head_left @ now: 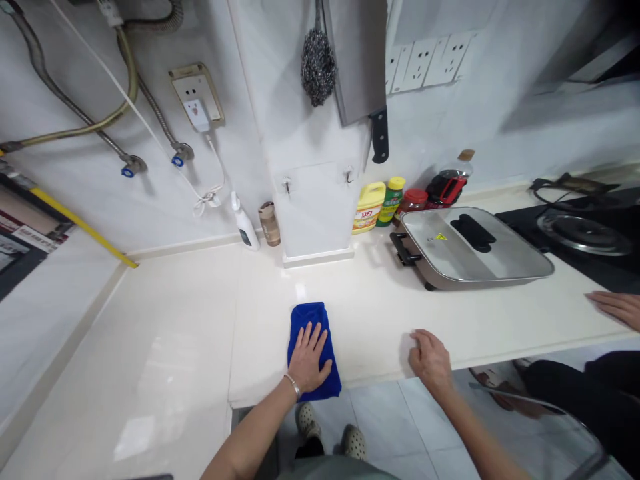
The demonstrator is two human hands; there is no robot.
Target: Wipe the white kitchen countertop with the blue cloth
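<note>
My left hand (309, 360) lies flat on a folded blue cloth (311, 313), fingers slightly spread, pressing it against the white countertop (270, 340). The cloth reaches the counter's front edge, and part of it is hidden under the palm. A bracelet circles my left wrist. My right hand (431, 358) rests at the front edge of the counter, to the right of the cloth. Its fingers are curled in loosely, and nothing shows in them.
A lidded electric pan (480, 247) stands at the right, before a stove (585, 233). Bottles (369, 208) line the wall beside a pillar. A spray bottle (244, 221) stands left of it. A cleaver (357, 60) and steel scourer (319, 67) hang above. Another person's hand (617, 308) touches the counter's right end.
</note>
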